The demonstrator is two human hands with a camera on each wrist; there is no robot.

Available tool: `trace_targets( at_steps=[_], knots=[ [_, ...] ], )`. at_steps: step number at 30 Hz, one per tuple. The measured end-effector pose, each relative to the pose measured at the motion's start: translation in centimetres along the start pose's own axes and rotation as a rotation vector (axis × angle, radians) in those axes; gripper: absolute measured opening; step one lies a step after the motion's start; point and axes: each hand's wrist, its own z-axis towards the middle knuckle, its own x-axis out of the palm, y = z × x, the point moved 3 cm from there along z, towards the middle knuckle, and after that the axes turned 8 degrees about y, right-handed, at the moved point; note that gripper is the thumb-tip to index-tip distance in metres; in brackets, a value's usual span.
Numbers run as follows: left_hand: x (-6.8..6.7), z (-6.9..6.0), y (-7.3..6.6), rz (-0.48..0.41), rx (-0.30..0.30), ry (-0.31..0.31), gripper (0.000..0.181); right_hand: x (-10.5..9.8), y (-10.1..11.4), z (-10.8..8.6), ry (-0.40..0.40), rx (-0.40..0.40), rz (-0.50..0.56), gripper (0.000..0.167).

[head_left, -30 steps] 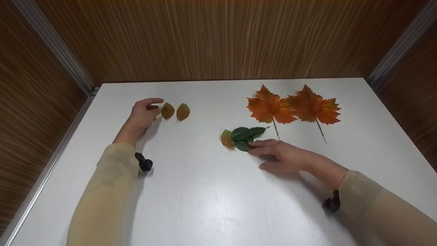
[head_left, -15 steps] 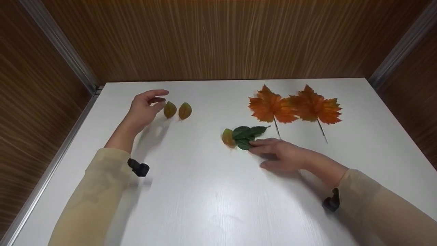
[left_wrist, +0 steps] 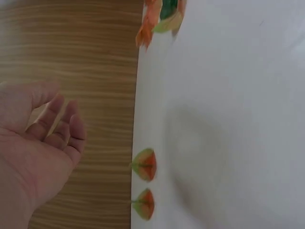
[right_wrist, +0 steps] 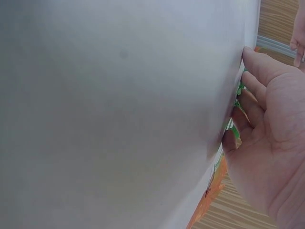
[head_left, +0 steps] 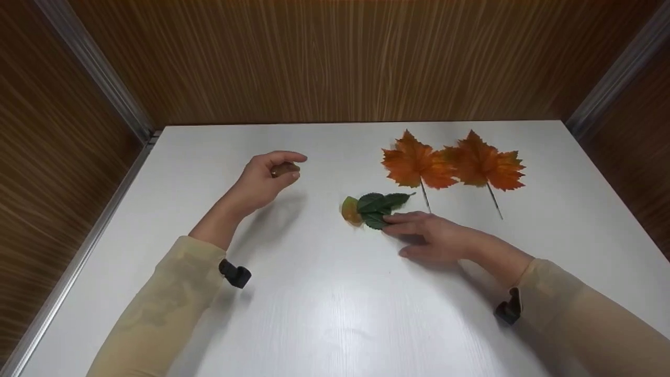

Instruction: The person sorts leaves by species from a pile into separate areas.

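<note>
My left hand (head_left: 267, 180) hovers above the table's left half, fingers loosely bent, with nothing held. In the left wrist view, two small yellow-green and red leaves, one (left_wrist: 144, 164) above the other (left_wrist: 144, 204), lie on the table; the hand hides them in the head view. My right hand (head_left: 437, 238) rests near the middle, its extended fingertips touching a cluster of dark green leaves (head_left: 372, 204). A yellow-orange leaf (head_left: 350, 212) lies against the cluster's left side. In the right wrist view, bits of green leaf (right_wrist: 235, 131) show behind the fingers.
Two orange maple leaves, a left one (head_left: 411, 159) and a right one (head_left: 487, 162), lie side by side at the back right, stems toward me. Wood-grain panels (head_left: 335, 63) enclose the white table (head_left: 335, 314) at the back and sides.
My left hand has lifted away from the left small leaf and moved right, now covering both small leaves in the head view. The right hand stays on the green leaves.
</note>
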Motion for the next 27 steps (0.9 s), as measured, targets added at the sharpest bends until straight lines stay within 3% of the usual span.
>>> trace_targets(
  at_steps=[7, 16, 22, 27],
  knots=[
    [2.8, 0.6, 0.3, 0.007, -0.011, 0.069, 0.030, 0.1, -0.1, 0.0, -0.005, 0.012, 0.007, 0.053],
    [5.8, 1.5, 2.6, -0.014, -0.060, 0.137, 0.032, 0.0, -0.2, 0.1, 0.000, -0.004, 0.007, 0.054],
    [7.0, 1.7, 3.3, -0.067, -0.062, 0.166, 0.033, 0.0, 0.0, 0.1, -0.003, -0.024, 0.020, 0.054],
    [7.7, 2.1, 3.8, -0.057, -0.071, 0.172, 0.032, 0.0, -0.1, 0.1, -0.003, -0.025, 0.016, 0.054]
  ],
)
